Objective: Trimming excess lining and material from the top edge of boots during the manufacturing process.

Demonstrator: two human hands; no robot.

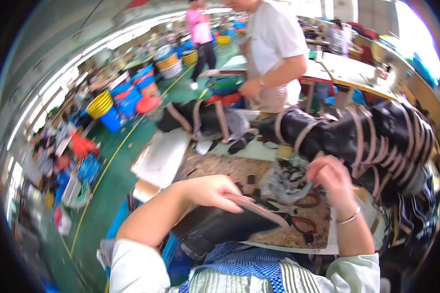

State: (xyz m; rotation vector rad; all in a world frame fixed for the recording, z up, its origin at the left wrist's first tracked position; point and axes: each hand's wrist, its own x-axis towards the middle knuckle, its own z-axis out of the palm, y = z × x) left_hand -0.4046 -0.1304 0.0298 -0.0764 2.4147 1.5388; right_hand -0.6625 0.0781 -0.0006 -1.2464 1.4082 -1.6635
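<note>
My left hand (215, 193) is closed on the tan upper edge of a black leather boot shaft (220, 227), which slants across the front of the worktable above my lap. To the right, my right hand (330, 178) is raised over the table with its fingers bent and smeared by motion, so whatever is in them cannot be made out. Just left of it lies a crumpled clear plastic bag (283, 180) with dark scraps inside. Scissors (280, 207) and another red-handled tool (304, 224) rest on the brown worn board (220, 166).
Stacked black boot shafts with tan edges (376, 132) fill the table's right side; another pile (205, 119) lies at the back. A white board (164, 156) sits at the left. Across the table stands a person in white (278, 49). Blue and yellow baskets (105, 110) line the aisle.
</note>
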